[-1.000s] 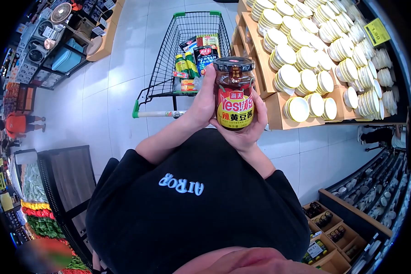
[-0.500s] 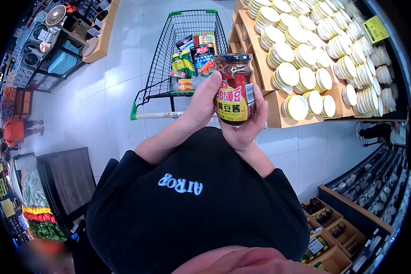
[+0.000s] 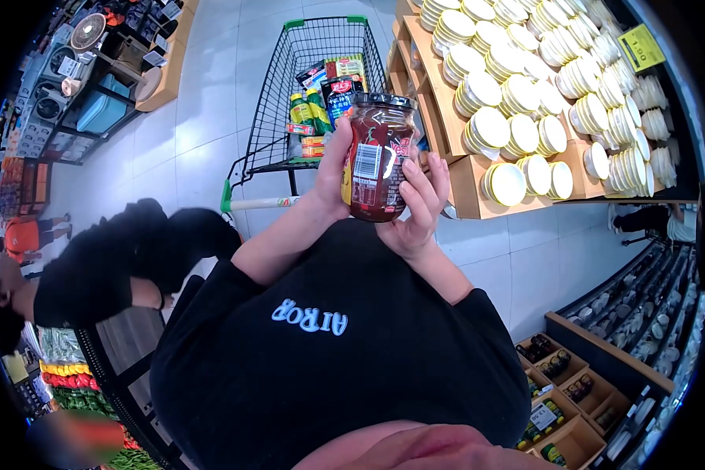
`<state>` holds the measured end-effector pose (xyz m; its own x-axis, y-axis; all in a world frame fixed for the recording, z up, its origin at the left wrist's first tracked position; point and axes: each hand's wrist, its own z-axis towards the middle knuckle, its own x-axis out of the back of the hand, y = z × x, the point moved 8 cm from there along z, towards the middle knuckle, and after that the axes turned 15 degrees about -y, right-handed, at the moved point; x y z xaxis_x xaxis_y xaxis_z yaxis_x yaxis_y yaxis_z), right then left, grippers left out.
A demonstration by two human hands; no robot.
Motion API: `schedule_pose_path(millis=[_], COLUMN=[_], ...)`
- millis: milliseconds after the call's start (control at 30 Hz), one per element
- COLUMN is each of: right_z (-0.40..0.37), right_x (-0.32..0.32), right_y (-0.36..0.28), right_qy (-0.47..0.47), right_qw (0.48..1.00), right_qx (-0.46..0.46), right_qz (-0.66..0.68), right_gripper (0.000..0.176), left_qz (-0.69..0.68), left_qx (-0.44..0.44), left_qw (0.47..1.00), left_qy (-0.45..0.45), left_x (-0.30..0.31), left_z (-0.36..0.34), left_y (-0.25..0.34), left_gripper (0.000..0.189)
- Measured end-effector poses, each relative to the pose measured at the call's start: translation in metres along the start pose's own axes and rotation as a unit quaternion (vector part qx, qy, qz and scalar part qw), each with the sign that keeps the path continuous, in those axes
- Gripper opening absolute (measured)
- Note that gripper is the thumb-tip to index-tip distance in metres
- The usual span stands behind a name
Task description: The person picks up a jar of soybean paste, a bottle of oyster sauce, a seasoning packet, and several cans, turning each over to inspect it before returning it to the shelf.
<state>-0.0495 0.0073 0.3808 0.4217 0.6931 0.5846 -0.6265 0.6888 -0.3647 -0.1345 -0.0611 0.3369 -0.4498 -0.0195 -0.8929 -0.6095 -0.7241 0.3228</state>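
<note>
While shoppers pass on both sides of a store aisle, I watch from my remote post as a dark red sauce jar (image 3: 377,168) is held upright near the centre of the frame, its barcode facing the camera and its black lid on. The left grip (image 3: 329,176) is closed along the jar's left side; the right grip (image 3: 417,207) cups it from the lower right, fingers curved and partly spread.

Beyond the jar, at upper centre, stands a wire shopping cart (image 3: 268,106), its white handle (image 3: 260,204) partly covered by the left forearm. Inside it, a black packet (image 3: 340,92) is partly blocked from my view by the jar, beside two yellow-and-green bottles (image 3: 299,113) and small red-and-orange packs (image 3: 312,146).

At upper right, stacks of pale dishes (image 3: 520,133) crowd a wooden display (image 3: 478,202) near a yellow price sign (image 3: 641,47). A dark-clothed person (image 3: 94,262) leans across the left of the frame, blocking some of the floor (image 3: 207,102). A person in orange (image 3: 25,235) is at far left, above peppers and greens (image 3: 72,381) at lower left. Dark jars (image 3: 554,364) fill wooden compartments (image 3: 578,442) at lower right.
</note>
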Motion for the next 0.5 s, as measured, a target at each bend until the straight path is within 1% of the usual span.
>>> schedule_pose_path(millis=[33, 67, 133, 167, 267, 367, 500], right_z=[0.002, 0.004, 0.006, 0.007, 0.005, 0.002, 0.006], right_x=[0.0, 0.001, 0.001, 0.001, -0.004, -0.016, -0.016], right_y=[0.001, 0.003, 0.006, 0.006, 0.008, 0.01, 0.008], right_qy=[0.002, 0.004, 0.011, 0.004, -0.02, -0.049, -0.069], right_qw=[1.0, 1.0, 0.997, 0.998, 0.999, 0.994, 0.989], right_qx=[-0.009, -0.018, -0.038, -0.035, -0.022, -0.044, -0.057], right_qz=[0.011, 0.022, 0.065, 0.059, 0.036, 0.09, 0.118], right_gripper=[0.053, 0.053, 0.054, 0.054, 0.056, 0.058, 0.057], left_qz=[0.0, 0.039, 0.011, -0.003, -0.04, -0.036, -0.036], left_qx=[0.004, -0.016, -0.016, -0.016, 0.039, 0.032, 0.03], left_qw=[1.0, 0.999, 1.0, 0.999, 0.998, 0.999, 0.999], left_qy=[-0.017, -0.014, -0.024, -0.029, -0.006, -0.014, 0.011], left_x=[0.0, 0.0, 0.002, 0.004, 0.022, 0.018, 0.017], left_z=[0.001, 0.002, 0.003, 0.004, -0.007, -0.006, -0.011], left_y=[0.0, 0.004, 0.002, 0.002, -0.007, -0.002, -0.005], left_gripper=[0.076, 0.079, 0.079, 0.079, 0.083, 0.08, 0.074])
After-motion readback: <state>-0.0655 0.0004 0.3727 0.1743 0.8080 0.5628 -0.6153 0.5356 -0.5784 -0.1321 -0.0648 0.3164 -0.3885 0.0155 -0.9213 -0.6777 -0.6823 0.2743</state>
